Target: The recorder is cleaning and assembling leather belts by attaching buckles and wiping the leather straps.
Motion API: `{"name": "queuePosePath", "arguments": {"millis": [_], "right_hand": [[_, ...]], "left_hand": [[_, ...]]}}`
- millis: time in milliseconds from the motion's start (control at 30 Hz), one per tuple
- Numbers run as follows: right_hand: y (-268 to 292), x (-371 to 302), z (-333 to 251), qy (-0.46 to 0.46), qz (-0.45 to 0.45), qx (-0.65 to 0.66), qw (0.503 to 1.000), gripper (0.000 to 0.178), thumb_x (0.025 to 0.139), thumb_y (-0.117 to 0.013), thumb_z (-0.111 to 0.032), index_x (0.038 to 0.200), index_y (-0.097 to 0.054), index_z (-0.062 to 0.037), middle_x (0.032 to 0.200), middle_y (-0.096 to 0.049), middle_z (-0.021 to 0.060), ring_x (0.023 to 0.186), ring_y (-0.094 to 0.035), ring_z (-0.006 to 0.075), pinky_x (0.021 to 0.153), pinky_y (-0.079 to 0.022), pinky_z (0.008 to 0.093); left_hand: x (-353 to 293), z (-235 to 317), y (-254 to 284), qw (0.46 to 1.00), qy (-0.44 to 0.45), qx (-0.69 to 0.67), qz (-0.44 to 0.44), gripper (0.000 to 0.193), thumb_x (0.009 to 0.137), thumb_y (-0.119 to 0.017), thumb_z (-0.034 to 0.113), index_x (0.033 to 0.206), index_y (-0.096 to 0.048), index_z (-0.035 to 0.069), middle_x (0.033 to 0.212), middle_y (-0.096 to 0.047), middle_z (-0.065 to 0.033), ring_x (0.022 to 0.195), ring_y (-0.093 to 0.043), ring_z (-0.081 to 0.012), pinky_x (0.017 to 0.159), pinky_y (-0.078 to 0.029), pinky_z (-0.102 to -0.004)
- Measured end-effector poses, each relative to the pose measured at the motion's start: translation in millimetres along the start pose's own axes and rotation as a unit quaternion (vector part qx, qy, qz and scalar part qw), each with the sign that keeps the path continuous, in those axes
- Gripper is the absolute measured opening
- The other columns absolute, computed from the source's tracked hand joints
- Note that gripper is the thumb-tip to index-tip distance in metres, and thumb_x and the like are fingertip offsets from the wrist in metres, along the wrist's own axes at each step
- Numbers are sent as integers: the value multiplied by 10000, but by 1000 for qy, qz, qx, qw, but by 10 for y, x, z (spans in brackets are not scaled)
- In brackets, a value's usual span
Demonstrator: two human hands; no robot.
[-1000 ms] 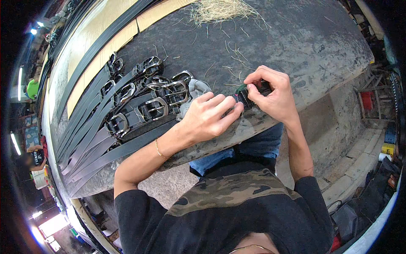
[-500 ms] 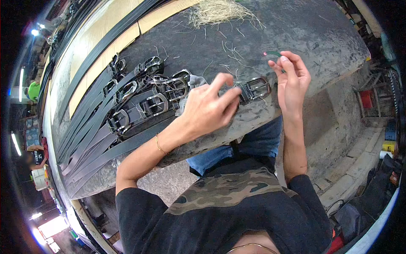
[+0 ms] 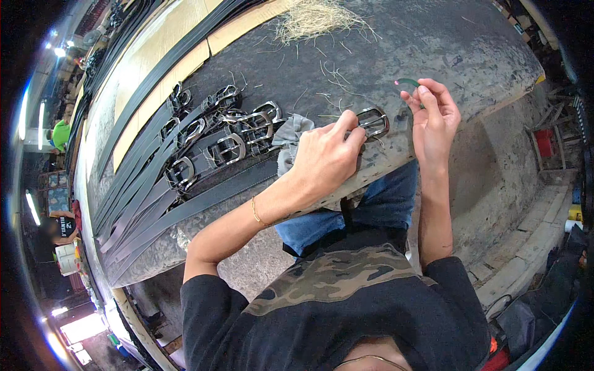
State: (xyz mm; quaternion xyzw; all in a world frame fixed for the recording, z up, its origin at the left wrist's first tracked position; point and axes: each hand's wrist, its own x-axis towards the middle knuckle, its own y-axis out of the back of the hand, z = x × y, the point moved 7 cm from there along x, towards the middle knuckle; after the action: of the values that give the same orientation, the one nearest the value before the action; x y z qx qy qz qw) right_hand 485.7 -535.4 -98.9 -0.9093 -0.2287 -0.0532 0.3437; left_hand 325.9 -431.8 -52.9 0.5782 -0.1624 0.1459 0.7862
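My left hand (image 3: 328, 150) is closed at the strap end of a black belt, right beside its dark metal buckle (image 3: 375, 122); the fingers cover the join. Under and behind this hand lies a grey cloth (image 3: 291, 135). Raised off the table's edge, my right hand (image 3: 435, 120) pinches a thin, curved green piece (image 3: 406, 81) with a pink tip, its exact kind unclear. To the left, several black belts (image 3: 139, 198) lie in a fanned heap, their buckles (image 3: 228, 148) bunched toward the middle.
A pile of straw-coloured strands (image 3: 322, 20) sits at the table's far side, with loose strands scattered nearer. Cardboard (image 3: 164, 83) and long black straps (image 3: 176, 46) run along the far left. A stool-like frame with a red part (image 3: 544, 142) stands beyond the right edge.
My left hand has come down from above the belt, and its fingers have closed beside the buckle. My right hand still holds the green piece, nearly unmoved. The view has shifted slightly.
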Motion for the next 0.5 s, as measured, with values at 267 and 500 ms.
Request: {"name": "queuePosePath", "arguments": {"millis": [267, 500], "right_hand": [[-10, -3, 4, -5, -2, -4, 1000, 129, 929, -614, 13, 1046, -654, 52, 929, -647, 69, 819, -649, 131, 825, -581, 309], [-22, -8, 7, -6, -7, -10, 1000, 130, 927, -619, 9, 1044, -661, 48, 923, -648, 63, 808, -648, 130, 823, -583, 315]], "left_hand": [[57, -143, 52, 984, 152, -84, -33, 115, 928, -615, 96, 953, -566, -6, 980, -546, -183, 809, -600, -414, 671, -487, -486], [-10, -197, 85, 981, 156, -112, 16, 90, 938, -591, 53, 960, -545, -21, 940, -545, -185, 790, -585, -403, 683, -465, -445]]}}
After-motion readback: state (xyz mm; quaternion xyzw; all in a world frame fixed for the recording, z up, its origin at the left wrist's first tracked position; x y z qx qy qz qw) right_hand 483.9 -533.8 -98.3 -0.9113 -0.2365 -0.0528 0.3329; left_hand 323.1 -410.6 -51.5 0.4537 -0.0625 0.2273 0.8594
